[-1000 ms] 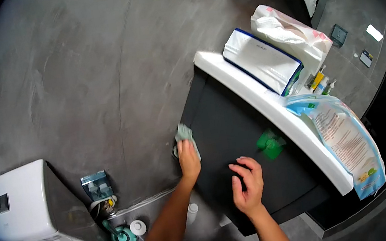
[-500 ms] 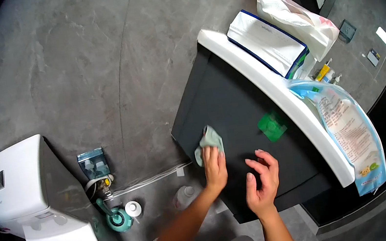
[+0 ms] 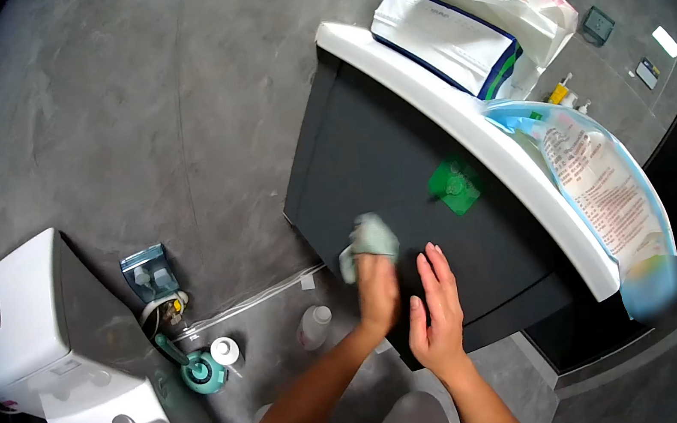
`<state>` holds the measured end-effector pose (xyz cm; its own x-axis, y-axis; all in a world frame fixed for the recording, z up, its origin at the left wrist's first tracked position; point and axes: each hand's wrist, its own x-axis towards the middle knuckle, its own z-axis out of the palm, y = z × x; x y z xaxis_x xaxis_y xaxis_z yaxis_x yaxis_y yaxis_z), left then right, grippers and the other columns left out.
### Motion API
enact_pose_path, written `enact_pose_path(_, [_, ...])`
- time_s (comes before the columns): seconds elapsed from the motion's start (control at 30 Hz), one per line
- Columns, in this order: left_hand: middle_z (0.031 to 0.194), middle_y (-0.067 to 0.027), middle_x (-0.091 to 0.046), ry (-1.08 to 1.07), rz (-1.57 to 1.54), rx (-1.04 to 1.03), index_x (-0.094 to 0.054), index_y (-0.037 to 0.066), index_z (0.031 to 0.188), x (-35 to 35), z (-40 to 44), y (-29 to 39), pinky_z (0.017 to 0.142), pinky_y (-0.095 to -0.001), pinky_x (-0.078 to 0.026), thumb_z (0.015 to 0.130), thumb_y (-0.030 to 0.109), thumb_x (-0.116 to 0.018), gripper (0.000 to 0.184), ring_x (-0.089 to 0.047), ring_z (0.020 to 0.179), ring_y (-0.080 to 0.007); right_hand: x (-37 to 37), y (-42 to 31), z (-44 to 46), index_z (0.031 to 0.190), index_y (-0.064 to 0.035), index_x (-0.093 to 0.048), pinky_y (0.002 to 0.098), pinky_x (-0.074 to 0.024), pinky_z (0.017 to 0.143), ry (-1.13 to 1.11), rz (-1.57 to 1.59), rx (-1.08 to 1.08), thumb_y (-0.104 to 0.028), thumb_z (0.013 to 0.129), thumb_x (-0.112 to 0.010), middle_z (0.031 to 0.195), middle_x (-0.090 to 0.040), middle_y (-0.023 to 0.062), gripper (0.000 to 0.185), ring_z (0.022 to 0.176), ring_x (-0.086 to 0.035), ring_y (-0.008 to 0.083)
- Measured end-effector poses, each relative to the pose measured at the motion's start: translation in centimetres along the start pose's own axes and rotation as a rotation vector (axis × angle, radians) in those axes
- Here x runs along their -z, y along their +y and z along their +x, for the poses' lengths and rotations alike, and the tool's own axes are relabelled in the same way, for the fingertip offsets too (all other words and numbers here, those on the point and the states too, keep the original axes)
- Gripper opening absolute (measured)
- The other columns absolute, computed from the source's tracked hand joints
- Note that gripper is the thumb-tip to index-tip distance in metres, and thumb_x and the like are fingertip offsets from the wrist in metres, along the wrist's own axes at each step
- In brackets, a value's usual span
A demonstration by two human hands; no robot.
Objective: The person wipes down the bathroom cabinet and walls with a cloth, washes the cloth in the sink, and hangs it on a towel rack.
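Note:
My left hand presses a pale green cloth on the side of a dark cabinet; hand and cloth are slightly blurred. Just to its right, my right hand is held against or close to the same dark panel, fingers extended and nothing in it. A green sticker is on the panel, up and right of both hands. The white countertop edges the cabinet.
A tissue pack and a blue-edged bag lie on the countertop. At the lower left are a toilet, a green brush holder and a white bottle on the floor.
The cloth and my left hand have moved from the cabinet's left edge onto its panel. My right hand's fingers have straightened, and it is now nearer my left hand. The view has shifted.

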<state>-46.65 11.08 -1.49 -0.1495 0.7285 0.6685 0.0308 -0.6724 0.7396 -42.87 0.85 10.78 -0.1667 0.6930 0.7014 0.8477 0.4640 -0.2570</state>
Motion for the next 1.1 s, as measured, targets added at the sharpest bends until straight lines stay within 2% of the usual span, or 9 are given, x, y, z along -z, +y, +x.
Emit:
enact_pose_path(0.07, [0.151, -0.0262, -0.033, -0.043, -0.01, -0.336, -0.06, -0.003, 0.124, 0.4, 4.0, 2.0, 0.114, -0.0491, -0.027, 0.082, 0.0, -0.056, 0.043, -0.034, 0.138, -0.0448, -0.2, 0.2, 0.1, 0.138, 0.0064, -0.046, 0.0455, -0.032, 0.111, 0.007, 0.015, -0.025, 0.0, 0.09, -0.048, 0.146, -0.04, 0.0266, 0.049, 0.135, -0.041, 0.0419])
enact_pose_path(0.17, [0.153, -0.0262, -0.03, -0.041, 0.067, -0.386, -0.048, -0.003, 0.137, 2.1, 7.8, -1.3, 0.116, -0.0464, -0.024, 0.096, 0.015, -0.047, 0.045, -0.03, 0.14, -0.0442, -0.2, 0.2, 0.3, 0.139, 0.0083, -0.042, 0.0478, -0.0316, 0.112, -0.013, -0.002, -0.017, 0.004, 0.089, -0.047, 0.146, -0.038, 0.0291, 0.051, 0.136, -0.038, 0.045])
enact_pose_path(0.23, [0.153, -0.0276, -0.029, 0.234, -0.013, 0.026, -0.04, -0.005, 0.141, 1.2, 6.2, -5.2, 0.116, -0.044, -0.024, 0.102, 0.022, -0.039, 0.048, -0.03, 0.14, -0.0431, -0.4, 0.2, 0.0, 0.139, 0.0079, -0.043, 0.0481, -0.0312, 0.112, -0.022, 0.014, -0.007, 0.003, 0.088, -0.048, 0.146, -0.038, 0.0289, 0.052, 0.136, -0.038, 0.0453])
enact_pose_path(0.3, [0.149, -0.0299, -0.033, 0.247, -0.093, 0.307, -0.042, -0.009, 0.137, 0.3, 1.6, -7.6, 0.113, -0.0466, -0.026, 0.101, 0.017, -0.04, 0.044, -0.031, 0.138, -0.0441, -0.7, 0.3, -0.7, 0.139, 0.0073, -0.043, 0.0475, -0.031, 0.112, -0.034, 0.023, -0.029, 0.001, 0.089, -0.047, 0.146, -0.038, 0.0281, 0.05, 0.136, -0.038, 0.0442])
enact_pose_path(0.53, [0.152, -0.031, -0.027, 0.043, 0.01, -0.148, -0.04, -0.01, 0.138, 1.7, 4.0, -4.3, 0.116, -0.0508, -0.021, 0.095, 0.01, -0.049, 0.049, -0.026, 0.14, -0.049, -1.7, 0.2, 0.0, 0.137, 0.0064, -0.046, 0.0455, -0.0318, 0.111, -0.02, 0.052, -0.017, -0.003, 0.092, -0.047, 0.146, -0.04, 0.0266, 0.047, 0.135, -0.041, 0.0414])
enact_pose_path(0.7, [0.148, -0.0311, -0.032, 0.208, 0.11, 0.053, -0.038, -0.01, 0.14, 2.6, 7.9, -11.7, 0.115, -0.0442, -0.025, 0.101, 0.017, -0.041, 0.047, -0.032, 0.138, -0.0449, -1.5, -0.2, -0.2, 0.137, 0.0065, -0.047, 0.0472, -0.0308, 0.112, -0.051, 0.06, -0.011, 0.003, 0.087, -0.05, 0.146, -0.039, 0.0275, 0.05, 0.137, -0.038, 0.0437])
enact_pose_path(0.9, [0.153, -0.0236, -0.03, 0.339, -0.182, 0.665, -0.033, -0.008, 0.144, -0.6, -0.8, -15.5, 0.115, -0.037, -0.025, 0.104, 0.027, -0.039, 0.054, -0.031, 0.141, -0.0349, 0.0, 0.2, -2.0, 0.136, 0.0054, -0.048, 0.0459, -0.0316, 0.112, -0.111, 0.059, -0.034, 0.003, 0.086, -0.051, 0.145, -0.041, 0.0257, 0.05, 0.136, -0.039, 0.0434])
enact_pose_path(1.03, [0.149, -0.0301, -0.031, 0.102, 0.131, 0.226, -0.037, -0.01, 0.139, -0.5, -1.8, -3.5, 0.115, -0.0449, -0.024, 0.101, 0.013, -0.037, 0.045, -0.029, 0.139, -0.0453, -0.3, 1.1, -2.5, 0.136, 0.0079, -0.047, 0.0429, -0.0352, 0.11, -0.091, 0.057, -0.059, 0.007, 0.087, -0.048, 0.142, -0.045, 0.0258, 0.049, 0.134, -0.043, 0.0411])
enact_pose_path(1.1, [0.15, -0.0307, -0.029, -0.076, -0.018, 0.025, -0.038, -0.011, 0.139, 0.1, 1.4, 1.3, 0.116, -0.0467, -0.021, 0.099, 0.011, -0.039, 0.046, -0.026, 0.14, -0.0468, -0.3, 1.2, -2.5, 0.135, 0.0086, -0.047, 0.0431, -0.0351, 0.11, -0.061, 0.127, -0.073, 0.007, 0.086, -0.047, 0.142, -0.045, 0.0267, 0.049, 0.133, -0.045, 0.0413])
